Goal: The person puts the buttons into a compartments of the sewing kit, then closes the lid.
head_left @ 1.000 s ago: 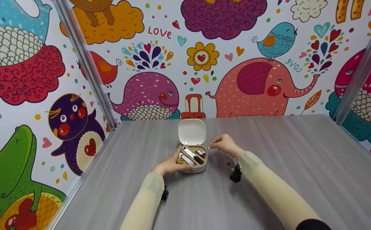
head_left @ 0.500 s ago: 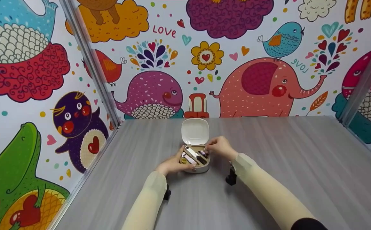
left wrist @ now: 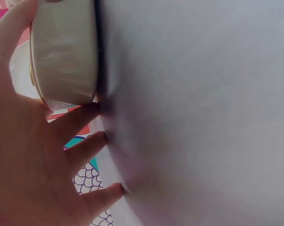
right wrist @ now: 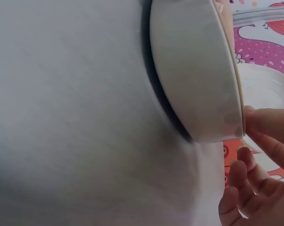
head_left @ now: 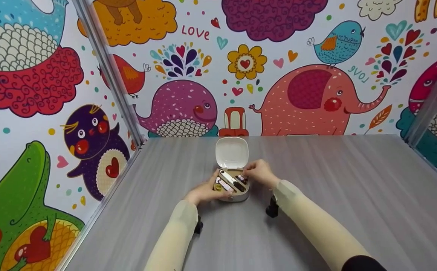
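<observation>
A small white box (head_left: 234, 197) stands on the table with its lid (head_left: 232, 152) raised at the back. My left hand (head_left: 203, 191) grips its left side, thumb at the front rim, other fingers along the side and behind it. Diagonal dividers split the inside. A white-and-black stick-like tool (head_left: 232, 180) lies in the middle section. Pink and white pieces (head_left: 224, 185) and a yellow round piece (head_left: 218, 186) lie to its left. My right hand (head_left: 260, 173) has its thumb and index fingertip at the right section, by small dark and pink pieces (head_left: 242, 178). Whatever is between those fingertips is hidden.
The grey wood-grain table (head_left: 316, 162) runs under the box and both arms. Behind and at the sides stand walls with printed cartoon animals (head_left: 305, 101), joined by metal corner posts (head_left: 113, 79). A black wrist camera (head_left: 272, 207) hangs under the right wrist.
My right hand has moved left from beside the box to its right section, carrying a small white piece at first. The left hand keeps its grip. The head view has shifted slightly.
</observation>
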The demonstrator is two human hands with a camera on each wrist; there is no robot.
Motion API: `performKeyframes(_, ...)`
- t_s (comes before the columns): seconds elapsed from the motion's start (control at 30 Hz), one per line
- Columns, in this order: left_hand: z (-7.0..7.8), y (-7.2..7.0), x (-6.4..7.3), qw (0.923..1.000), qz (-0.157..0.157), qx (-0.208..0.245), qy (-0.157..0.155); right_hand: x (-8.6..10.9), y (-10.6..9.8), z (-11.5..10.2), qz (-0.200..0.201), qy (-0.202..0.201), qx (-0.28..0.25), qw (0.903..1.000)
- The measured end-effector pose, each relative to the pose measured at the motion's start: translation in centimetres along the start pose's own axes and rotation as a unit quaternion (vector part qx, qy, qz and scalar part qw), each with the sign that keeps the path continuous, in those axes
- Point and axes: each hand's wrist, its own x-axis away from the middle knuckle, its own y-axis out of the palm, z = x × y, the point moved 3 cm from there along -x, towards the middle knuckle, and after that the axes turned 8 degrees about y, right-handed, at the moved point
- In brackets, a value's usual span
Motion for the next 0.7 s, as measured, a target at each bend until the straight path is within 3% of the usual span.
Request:
performKeyframes(0.17, -0.01, 0.02, 0.05, 1.0000, 0.000, -0.005, -0.003, 0.05, 0.15, 0.02, 0.009, 0.011, 0.005, 0.9999)
performKeyframes(0.7, 0.13, -0.09, 0.15, 0.9997, 0.000, -0.024, 0.002, 0.30, 0.55, -0.17, 0.032, -0.012, 0.039, 0.9987)
